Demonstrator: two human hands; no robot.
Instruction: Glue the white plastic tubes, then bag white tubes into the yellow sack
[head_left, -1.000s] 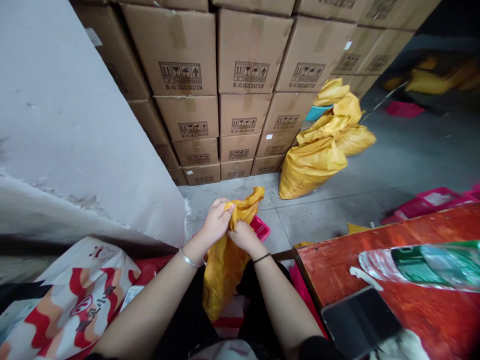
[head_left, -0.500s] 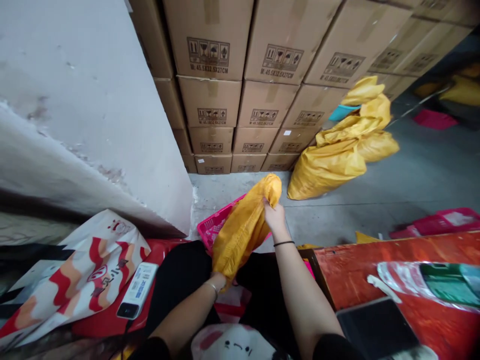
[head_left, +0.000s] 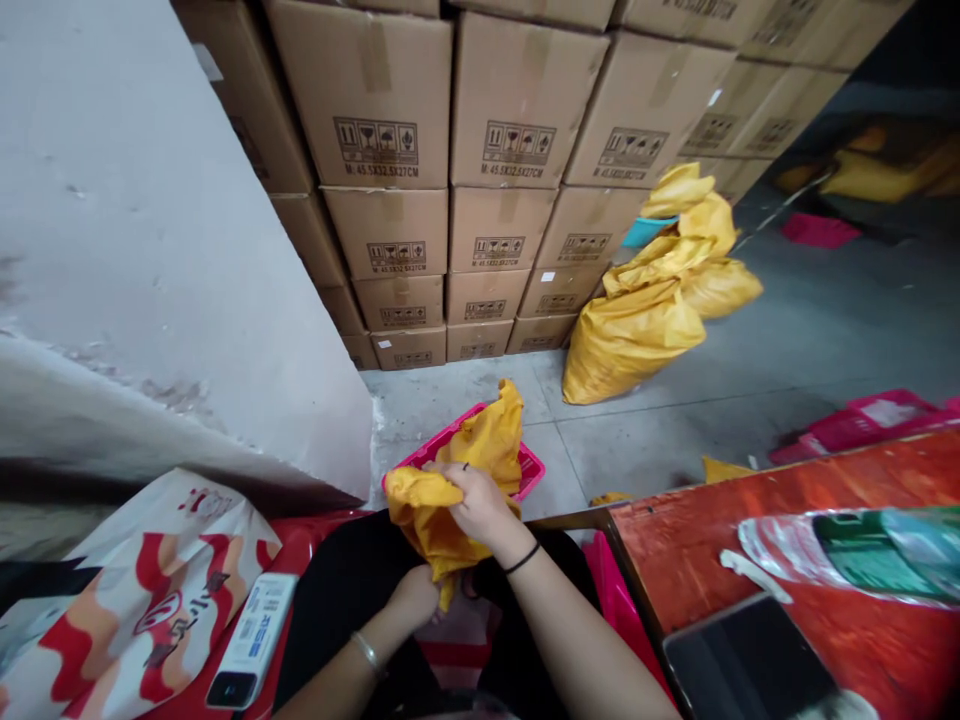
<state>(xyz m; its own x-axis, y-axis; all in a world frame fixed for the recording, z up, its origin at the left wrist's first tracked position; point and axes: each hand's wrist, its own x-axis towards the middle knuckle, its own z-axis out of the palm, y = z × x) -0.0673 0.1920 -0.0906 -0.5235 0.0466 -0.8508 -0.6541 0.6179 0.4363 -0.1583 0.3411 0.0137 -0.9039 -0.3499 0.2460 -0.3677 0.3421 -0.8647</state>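
A crumpled yellow sack (head_left: 486, 440) spreads between my knees, its far end lying over a pink plastic basket (head_left: 531, 470) on the floor. My right hand (head_left: 474, 505) is closed on the middle of the sack, with a fold of cloth bulging to its left. Lower down, my left hand (head_left: 417, 598) grips the sack's near end, and a small tip of yellow sticks out beside the fingers. What the sack contains, if anything, is hidden.
Stacked cartons (head_left: 390, 230) form a wall ahead. Full yellow sacks (head_left: 634, 340) stand right of them. A red table (head_left: 720, 620) at my right bears a phone (head_left: 750, 660) and a plastic-wrapped green item (head_left: 862, 550). At left lie a striped bag (head_left: 165, 610) and a power bank (head_left: 255, 630).
My right hand has come down and left from the sack's far end to its middle. The stretched sack is now bunched up. My left hand has shifted slightly lower, and the view has turned somewhat.
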